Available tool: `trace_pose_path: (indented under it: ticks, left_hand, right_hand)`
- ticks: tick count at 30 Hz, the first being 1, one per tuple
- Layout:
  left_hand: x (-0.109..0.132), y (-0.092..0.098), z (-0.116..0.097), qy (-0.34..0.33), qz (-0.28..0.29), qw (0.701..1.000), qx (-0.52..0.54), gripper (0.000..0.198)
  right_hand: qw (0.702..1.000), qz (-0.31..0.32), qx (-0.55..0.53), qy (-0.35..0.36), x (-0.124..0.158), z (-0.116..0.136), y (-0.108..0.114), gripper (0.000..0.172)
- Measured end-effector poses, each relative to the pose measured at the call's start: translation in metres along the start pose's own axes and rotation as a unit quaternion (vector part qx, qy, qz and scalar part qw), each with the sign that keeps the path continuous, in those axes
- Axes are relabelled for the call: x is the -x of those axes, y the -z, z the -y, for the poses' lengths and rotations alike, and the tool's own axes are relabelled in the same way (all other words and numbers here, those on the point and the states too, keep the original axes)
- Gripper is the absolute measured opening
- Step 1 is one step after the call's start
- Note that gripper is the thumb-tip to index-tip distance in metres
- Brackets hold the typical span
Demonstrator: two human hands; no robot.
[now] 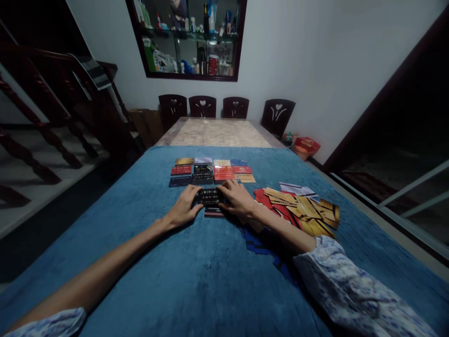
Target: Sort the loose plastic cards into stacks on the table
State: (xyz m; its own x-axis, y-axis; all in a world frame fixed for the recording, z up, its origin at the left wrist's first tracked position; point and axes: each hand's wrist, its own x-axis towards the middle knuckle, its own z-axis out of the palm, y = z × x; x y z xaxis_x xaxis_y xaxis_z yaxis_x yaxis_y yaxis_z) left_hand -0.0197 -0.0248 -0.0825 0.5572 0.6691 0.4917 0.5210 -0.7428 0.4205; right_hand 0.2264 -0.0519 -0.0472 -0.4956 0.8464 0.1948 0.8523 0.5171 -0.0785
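Observation:
A black card (208, 196) with pale lettering is held level by its two short ends, above the blue cloth. At its left end my left hand (184, 204) closes thumb and fingers on it. The right end sits in the grip of my right hand (237, 199). Just under it, nearer me, part of a dark card with a pinkish edge (213, 215) shows. Beyond my hands, cards lie in neat rows, among them a red card (223, 173), a black card (202, 178) and a dark blue card (180, 181).
Right of my hands spreads a loose heap of gold cards (308, 208) and red cards (264, 198). Blue cards (257, 244) lie partly beneath my right forearm. A blue cloth (157, 276) covers the near table. Chairs (202, 106) stand at the far end.

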Motion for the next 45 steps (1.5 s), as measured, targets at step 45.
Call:
trace_pose_path:
  ticks: [45]
  left_hand:
    - [-0.081,0.026,0.082,0.136,0.127,0.975,-0.122,0.052]
  right_hand:
    - [0.993,0.109,0.017,-0.036,-0.112,-0.029,0.016,0.05]
